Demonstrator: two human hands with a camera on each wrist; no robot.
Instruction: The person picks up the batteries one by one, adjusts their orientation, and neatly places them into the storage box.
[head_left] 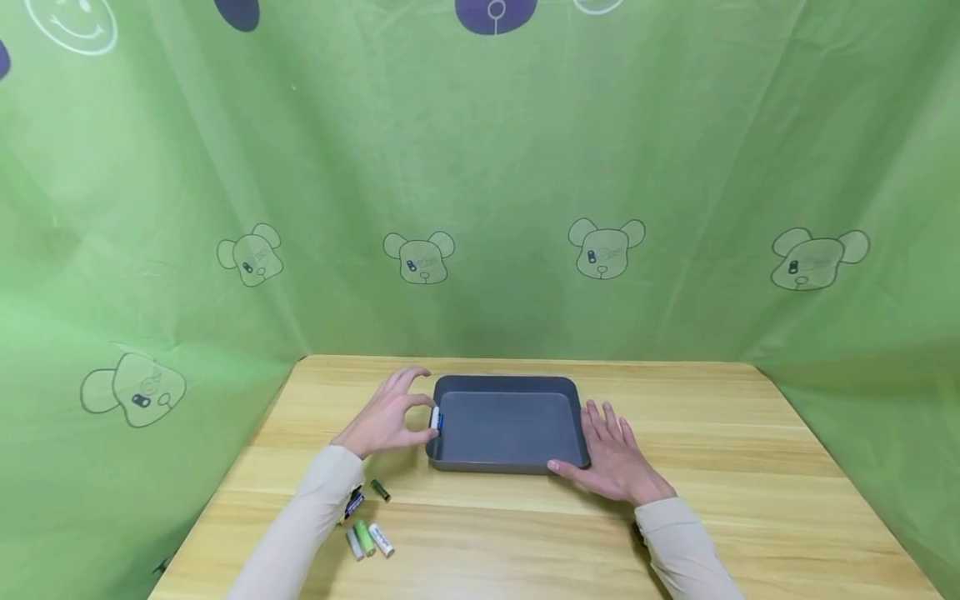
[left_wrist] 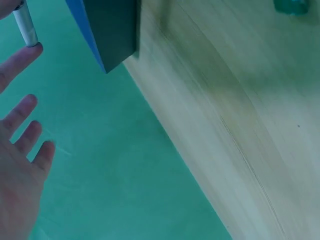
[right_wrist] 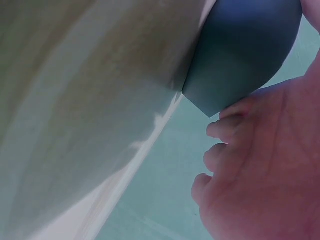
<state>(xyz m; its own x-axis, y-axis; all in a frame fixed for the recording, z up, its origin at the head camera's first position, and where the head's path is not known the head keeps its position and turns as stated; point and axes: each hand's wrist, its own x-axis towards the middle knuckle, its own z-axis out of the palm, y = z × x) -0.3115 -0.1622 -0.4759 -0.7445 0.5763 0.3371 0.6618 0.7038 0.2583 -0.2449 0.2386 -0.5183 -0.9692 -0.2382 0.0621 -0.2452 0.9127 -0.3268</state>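
Observation:
My left hand [head_left: 385, 422] pinches a small white-and-blue battery [head_left: 436, 419] lengthwise between thumb and index finger, over the left rim of a dark grey rectangular tray [head_left: 506, 429]. The battery [left_wrist: 26, 25] shows pale in the left wrist view, a fingertip at its end, the other fingers spread apart. At the tray's right side lies my right hand [head_left: 611, 458], fingers extended along the wall and thumb at the near right corner. In the right wrist view its fingers [right_wrist: 222, 129] appear beside the tray's dark outer wall [right_wrist: 240, 55].
Left of the tray, near my left sleeve, a dark green battery [head_left: 381, 490] lies on the wooden table [head_left: 510, 533]. Closer to me are a green battery [head_left: 364, 537], a white one [head_left: 381, 540] and a grey one [head_left: 355, 544]. My sleeve partly covers dark blue batteries [head_left: 354, 502]. A green curtain [head_left: 510, 317] surrounds the table.

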